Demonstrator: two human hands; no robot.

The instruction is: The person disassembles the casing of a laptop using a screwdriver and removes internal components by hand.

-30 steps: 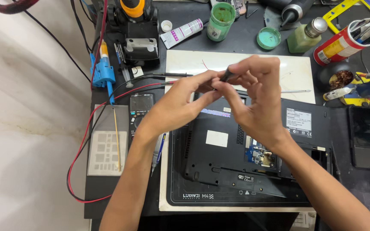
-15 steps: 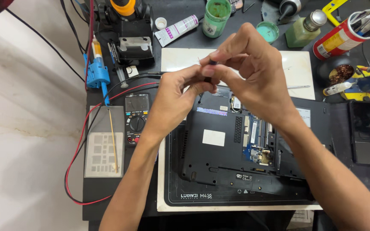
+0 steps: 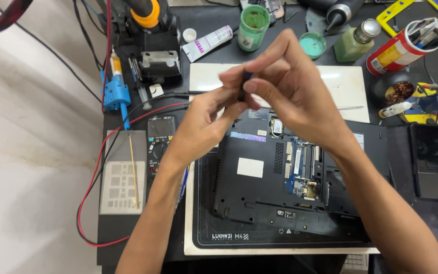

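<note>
Behind both hands, a green jar (image 3: pixel 253 26) holds brownish residue.

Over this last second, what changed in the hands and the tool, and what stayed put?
Both hands, left hand and right hand, drew closer together, fingers now covering most of the slim dark tool they keep pinching. The opened laptop and multimeter lie as before.

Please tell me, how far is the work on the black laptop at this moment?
Done: the laptop lies bottom up on the work mat, and a cover is already off, so a green board shows in the open bay. In hand: the left hand and right hand together grip a small dark tool above it. Left: the rest of the bottom shell is still in place.
</note>
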